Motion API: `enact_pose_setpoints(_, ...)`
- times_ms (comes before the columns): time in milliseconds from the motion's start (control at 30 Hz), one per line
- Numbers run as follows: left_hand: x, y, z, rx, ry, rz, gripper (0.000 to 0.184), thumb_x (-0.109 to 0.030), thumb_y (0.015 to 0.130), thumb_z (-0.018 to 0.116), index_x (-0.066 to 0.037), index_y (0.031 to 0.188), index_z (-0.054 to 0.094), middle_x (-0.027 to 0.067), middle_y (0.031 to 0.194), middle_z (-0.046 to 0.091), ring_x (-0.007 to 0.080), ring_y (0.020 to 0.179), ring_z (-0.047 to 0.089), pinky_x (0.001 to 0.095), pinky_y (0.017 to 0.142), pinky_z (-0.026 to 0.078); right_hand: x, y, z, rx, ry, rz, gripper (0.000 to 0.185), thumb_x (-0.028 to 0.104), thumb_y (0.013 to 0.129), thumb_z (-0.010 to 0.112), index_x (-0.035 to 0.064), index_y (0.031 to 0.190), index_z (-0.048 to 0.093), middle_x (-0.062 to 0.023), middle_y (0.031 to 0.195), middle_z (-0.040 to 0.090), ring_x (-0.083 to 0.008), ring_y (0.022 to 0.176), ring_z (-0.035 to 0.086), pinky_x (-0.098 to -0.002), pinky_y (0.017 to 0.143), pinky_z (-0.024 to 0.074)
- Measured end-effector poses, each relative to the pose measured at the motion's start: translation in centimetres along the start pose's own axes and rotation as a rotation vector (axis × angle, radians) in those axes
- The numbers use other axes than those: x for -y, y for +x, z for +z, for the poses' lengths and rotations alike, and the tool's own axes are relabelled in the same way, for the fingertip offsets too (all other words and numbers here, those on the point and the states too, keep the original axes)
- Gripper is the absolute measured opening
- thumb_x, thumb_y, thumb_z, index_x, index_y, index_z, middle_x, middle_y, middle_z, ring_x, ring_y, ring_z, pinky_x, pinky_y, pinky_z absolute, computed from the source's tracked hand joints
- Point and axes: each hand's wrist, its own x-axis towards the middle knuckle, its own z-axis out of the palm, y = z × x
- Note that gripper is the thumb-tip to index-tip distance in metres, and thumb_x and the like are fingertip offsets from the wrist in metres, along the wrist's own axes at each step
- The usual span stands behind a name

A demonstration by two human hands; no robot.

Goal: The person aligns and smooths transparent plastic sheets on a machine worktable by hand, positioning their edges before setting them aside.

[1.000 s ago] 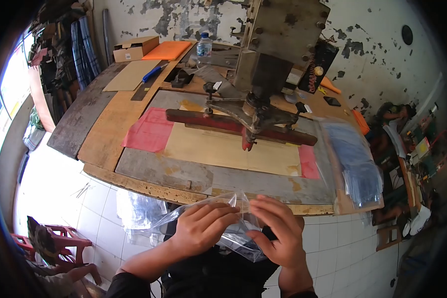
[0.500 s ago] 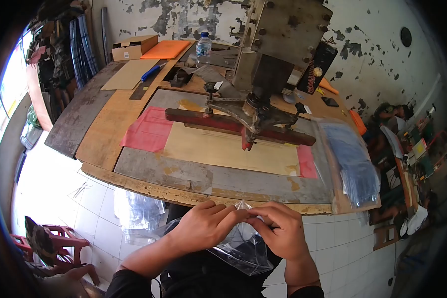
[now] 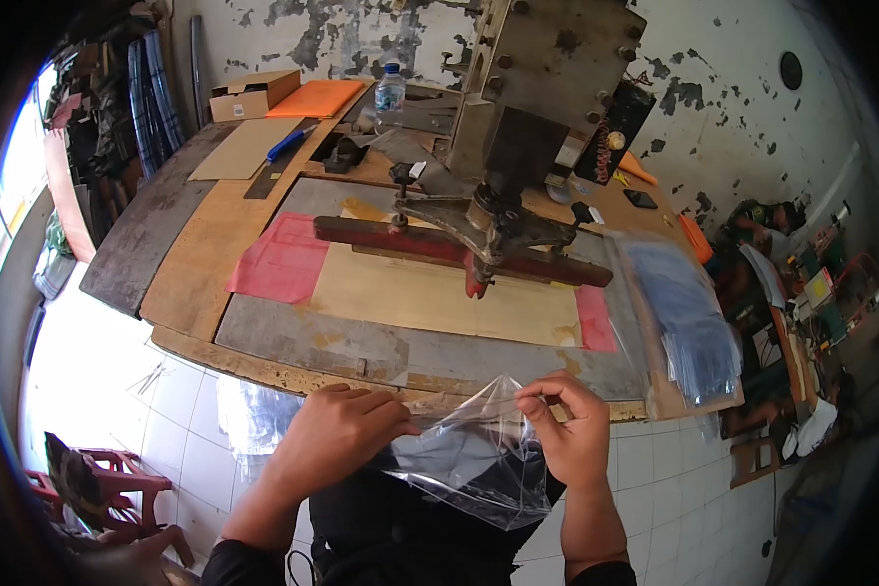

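Observation:
A clear plastic sheet [image 3: 474,469] is stretched between my two hands over my lap, in front of the table's edge. My left hand [image 3: 347,435] grips its left part, with the fingers curled over the plastic. At the upper right corner, my right hand [image 3: 568,425] pinches the sheet between thumb and fingers. Beyond the hands, a press machine [image 3: 488,230] holds a red bar [image 3: 547,269] above a cream sheet [image 3: 400,298] on the grey work plate [image 3: 293,342]. Pink material [image 3: 278,259] shows at both ends of the cream sheet.
Clear plastic pieces [image 3: 693,332] are stacked at the table's right. At the back are a water bottle [image 3: 390,96], a cardboard box [image 3: 254,95], an orange folder [image 3: 317,99] and a blue cutter [image 3: 285,145]. A red stool [image 3: 117,479] stands lower left. Another person [image 3: 772,217] is at far right.
My hands have moved apart, the left one leftward and the right one slightly rightward. The clear plastic sheet is now spread wider between them.

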Motion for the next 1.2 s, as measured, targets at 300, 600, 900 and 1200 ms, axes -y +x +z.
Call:
enact_pose_setpoints(300,-0.6,0.7,0.1,-0.048,0.031,0.097,0.01,-0.016,0.09,0.07,-0.009,0.098,0.068,0.003,0.086,0.067,0.0231,0.081,0.071,0.0374,0.071,0.055,-0.3,0.1,-0.7,-0.054,0.078,0.08,0.014,0.015,0.096,0.081,0.0024,0.1,0.076,-0.0037,0.092,0.072,-0.0109,0.079,0.058,-0.0254,0.074,0.0466)
enact_pose_setpoints(600,-0.5,1.6,-1.7,-0.015,0.23,0.053,0.013,-0.019,0.086,0.075,-0.011,0.09,0.066,0.0013,0.084,0.065,0.0217,0.077,0.067,0.0365,0.066,0.051,-3.9,0.4,-3.2,-0.287,0.279,0.08,0.011,0.009,0.101,0.073,-0.0005,0.105,0.069,-0.0072,0.1,0.069,-0.0153,0.092,0.064,-0.0289,0.09,0.0499)
enact_pose_setpoints(900,5.9,2.3,2.3,-0.181,-0.055,0.089,0.013,-0.008,0.082,0.083,-0.005,0.088,0.072,0.0049,0.093,0.077,0.0258,0.083,0.075,0.0379,0.073,0.059,-14.5,-0.9,-4.1,-0.316,0.087,-0.04,0.013,0.014,0.109,0.062,0.0015,0.106,0.06,-0.0118,0.097,0.074,-0.0209,0.096,0.074,-0.0347,0.092,0.0563)
enact_pose_setpoints(1200,5.3,-1.8,5.4,-0.146,-0.493,-0.436,0.03,-0.005,0.095,0.079,-0.004,0.123,0.069,0.0072,0.091,0.081,0.0166,0.09,0.078,0.0323,0.079,0.059,-13.9,-1.8,-4.1,-0.195,0.05,0.245,0.015,0.015,0.109,0.063,0.0004,0.109,0.061,-0.0072,0.087,0.07,-0.0162,0.083,0.071,-0.0339,0.084,0.0576)
